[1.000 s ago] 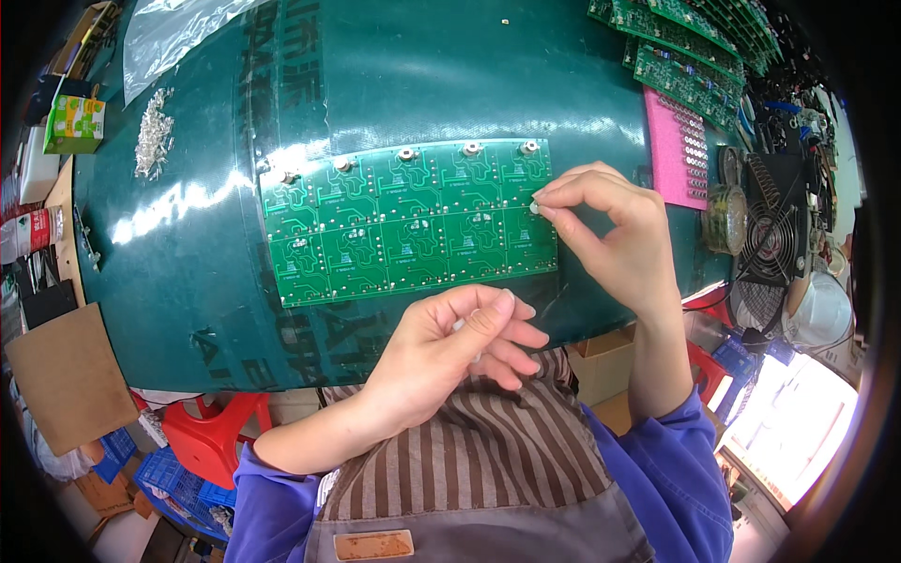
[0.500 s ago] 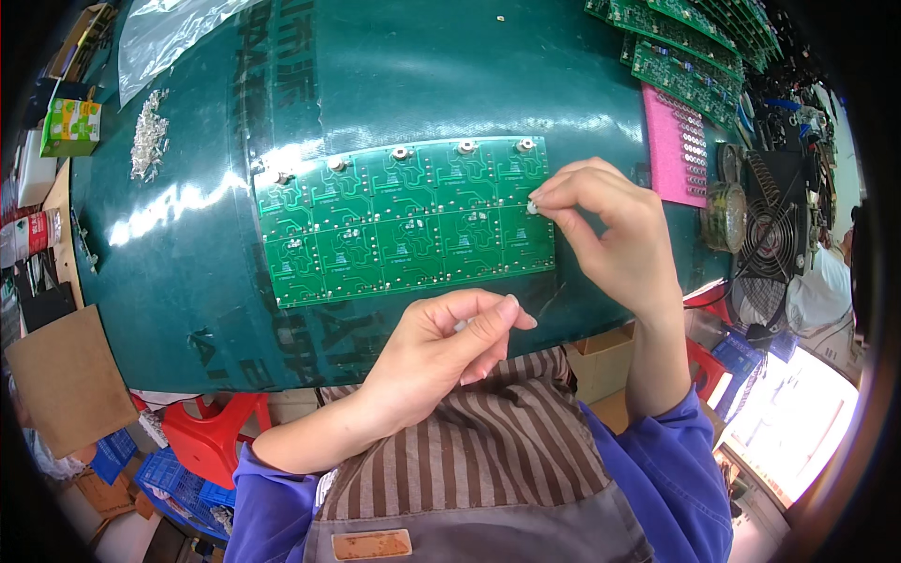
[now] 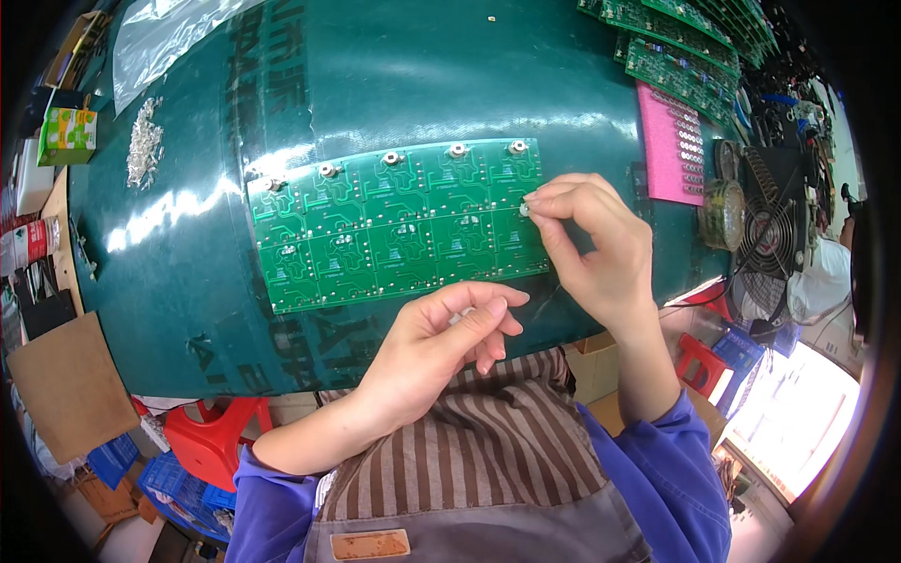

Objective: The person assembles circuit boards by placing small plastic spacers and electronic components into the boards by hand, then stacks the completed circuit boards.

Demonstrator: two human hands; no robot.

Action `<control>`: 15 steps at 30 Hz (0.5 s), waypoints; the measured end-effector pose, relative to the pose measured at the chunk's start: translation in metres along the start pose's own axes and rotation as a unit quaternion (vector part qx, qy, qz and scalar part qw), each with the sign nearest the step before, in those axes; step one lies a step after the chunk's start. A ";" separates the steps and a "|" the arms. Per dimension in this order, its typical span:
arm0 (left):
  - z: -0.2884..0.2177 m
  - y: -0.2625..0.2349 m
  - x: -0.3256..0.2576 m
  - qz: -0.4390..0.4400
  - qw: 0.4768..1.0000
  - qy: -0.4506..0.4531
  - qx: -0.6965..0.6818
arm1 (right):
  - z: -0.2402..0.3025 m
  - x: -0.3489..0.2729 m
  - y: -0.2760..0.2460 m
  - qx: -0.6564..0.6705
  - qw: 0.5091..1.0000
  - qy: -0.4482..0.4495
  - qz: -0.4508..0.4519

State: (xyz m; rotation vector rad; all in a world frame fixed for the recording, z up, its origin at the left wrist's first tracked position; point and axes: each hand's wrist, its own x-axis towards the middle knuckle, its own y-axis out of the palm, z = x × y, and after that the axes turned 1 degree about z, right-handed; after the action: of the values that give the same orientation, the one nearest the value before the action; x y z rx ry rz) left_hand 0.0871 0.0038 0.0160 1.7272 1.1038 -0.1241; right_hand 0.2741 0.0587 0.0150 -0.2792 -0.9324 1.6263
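A green circuit board panel [image 3: 404,265] lies flat on the table, divided into several repeated sections. Along its far edge stands a row of small round silver components [image 3: 457,150]. Over the panel's right end, my right hand [image 3: 601,253] pinches a small whitish component [image 3: 526,210] between thumb and fingertips. Whether that piece touches the board I cannot tell. Near the panel's front edge, my left hand [image 3: 432,338] is loosely curled, with something small and white [image 3: 456,317] partly showing behind the thumb. Its fingers hide most of what they hold.
The table has a dark green cover [image 3: 188,310]. A pile of small whitish parts [image 3: 145,145] lies far left, near a clear plastic bag [image 3: 164,42]. At right are a pink foam sheet [image 3: 662,150] with round parts, stacked circuit boards [image 3: 676,70], tape rolls [image 3: 721,216] and a fan [image 3: 765,235].
The whole view has shifted slightly. My left hand has risen a little toward the board, its fingertips somewhat more spread. My right hand keeps its pinch over the same end of the panel.
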 end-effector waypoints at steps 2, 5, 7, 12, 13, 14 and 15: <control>-0.001 0.002 0.002 0.000 1.000 -0.009 -0.004 | 0.000 -0.002 -0.002 -0.020 1.000 -0.021 0.007; -0.002 0.006 0.001 -0.023 1.000 -0.010 0.015 | 0.002 -0.004 -0.004 -0.033 0.998 -0.038 0.023; -0.003 0.006 0.000 -0.032 0.999 -0.004 0.028 | 0.001 -0.005 -0.011 0.002 0.999 -0.008 0.035; 0.001 0.002 -0.001 -0.016 0.999 0.034 0.036 | -0.052 -0.006 -0.065 -0.188 0.967 0.084 -0.150; 0.001 0.003 0.000 -0.016 0.999 0.041 0.032 | -0.068 -0.006 -0.075 -0.238 0.950 0.102 -0.174; 0.001 0.004 0.001 -0.015 0.998 0.042 0.034 | -0.079 -0.007 -0.082 -0.289 0.929 0.120 -0.197; 0.000 0.004 0.001 -0.010 0.999 0.034 0.036 | -0.085 -0.010 -0.086 -0.289 0.929 0.120 -0.199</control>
State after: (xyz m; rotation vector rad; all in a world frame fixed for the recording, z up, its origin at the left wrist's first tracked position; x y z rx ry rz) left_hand 0.0909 0.0047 0.0183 1.7960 1.1788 -0.1182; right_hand 0.3927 0.0851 0.0158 -0.6339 -1.1746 0.8955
